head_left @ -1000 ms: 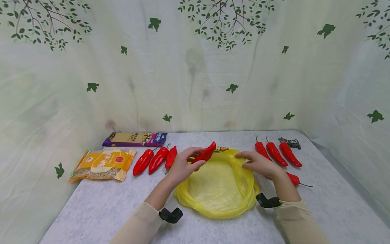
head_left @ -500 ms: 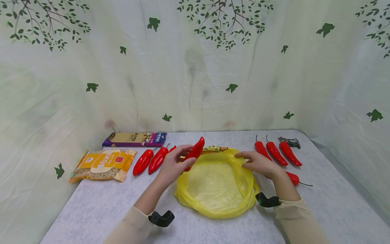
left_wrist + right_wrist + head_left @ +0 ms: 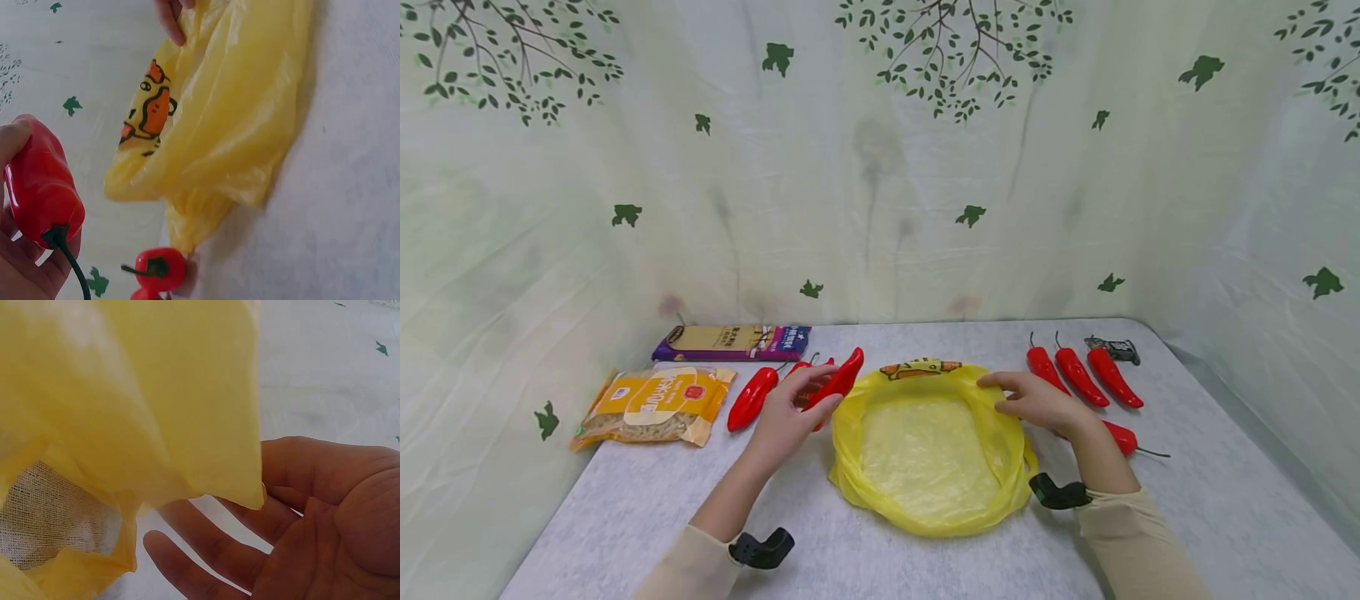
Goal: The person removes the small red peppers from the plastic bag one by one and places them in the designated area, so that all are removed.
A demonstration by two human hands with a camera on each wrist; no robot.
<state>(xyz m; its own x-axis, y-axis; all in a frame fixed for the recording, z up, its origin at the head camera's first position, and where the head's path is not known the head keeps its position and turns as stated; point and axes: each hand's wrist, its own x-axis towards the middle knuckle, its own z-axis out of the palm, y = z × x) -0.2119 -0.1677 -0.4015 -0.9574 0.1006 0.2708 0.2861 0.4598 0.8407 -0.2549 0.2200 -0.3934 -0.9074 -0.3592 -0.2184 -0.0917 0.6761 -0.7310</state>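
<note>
My left hand [image 3: 790, 410] grips a red chili pepper [image 3: 844, 377] over the table, left of an open yellow plastic bag [image 3: 928, 525]. In the left wrist view the pepper [image 3: 44, 181] shows its green stem pointing down, with the thumb pressed on its upper end. The right hand [image 3: 1037, 402] pinches the bag's right rim; the right wrist view has the yellow film [image 3: 206, 394] between thumb and fingers. Just left of my left hand lies a red pepper [image 3: 752, 398], with others partly hidden behind that hand. A cartoon print [image 3: 150, 109] marks the bag's far side.
An orange food packet [image 3: 651, 406] lies at the left edge, with a long purple-and-beige packet [image 3: 730, 342] behind it. To the right are several more peppers [image 3: 1081, 379], one [image 3: 1122, 439] partly behind the right arm. A small dark packet [image 3: 1122, 352] sits at the back right.
The left hand has carried the pepper leftward, from over the bag's far left rim to beside the bag. More of the printed rim now shows. My right hand has stayed at the bag.
</note>
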